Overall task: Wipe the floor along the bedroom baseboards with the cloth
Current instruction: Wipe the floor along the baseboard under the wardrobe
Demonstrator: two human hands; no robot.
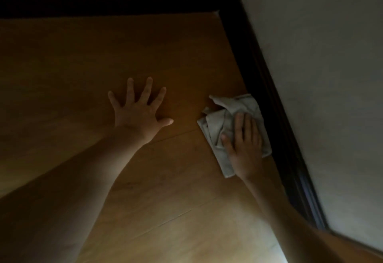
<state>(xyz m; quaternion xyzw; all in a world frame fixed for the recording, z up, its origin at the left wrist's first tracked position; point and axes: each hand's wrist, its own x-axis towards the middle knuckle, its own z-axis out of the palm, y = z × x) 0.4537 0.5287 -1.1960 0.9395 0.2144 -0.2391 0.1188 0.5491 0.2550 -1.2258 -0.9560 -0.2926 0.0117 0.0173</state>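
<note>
Your right hand [244,144] presses flat, fingers apart, on the crumpled cloth [223,122], which touches the dark baseboard [267,101]. Your left hand [138,111] lies splayed beside it. The corner stretch is probably unwiped; dimness hides streaks.

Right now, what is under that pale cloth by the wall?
The cloth lies crumpled on the wooden floor, against the dark baseboard. The right hand presses flat on top. The floor patch beneath it is covered, so its state is hidden.
</note>
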